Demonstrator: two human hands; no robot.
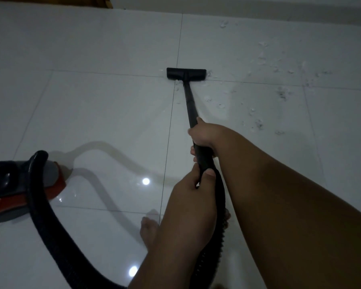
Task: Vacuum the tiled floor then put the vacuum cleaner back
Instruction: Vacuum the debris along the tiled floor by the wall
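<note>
A black vacuum wand (189,103) runs from my hands down to a flat black floor nozzle (186,74) resting on the white tiled floor (104,113) at a grout crossing. My right hand (204,134) grips the wand higher up, and my left hand (193,190) grips its lower handle end where the ribbed black hose (48,224) joins. The hose loops left to the red and black vacuum cleaner body (15,184) on the floor at the left. White scraps and dark dust (279,94) lie scattered on the tiles right of the nozzle.
A pale wall base (258,11) runs along the far edge of the floor, with a wooden piece (100,2) at the top left. My bare foot (148,230) stands on the tile below my hands. Ceiling lights reflect on the glossy tiles.
</note>
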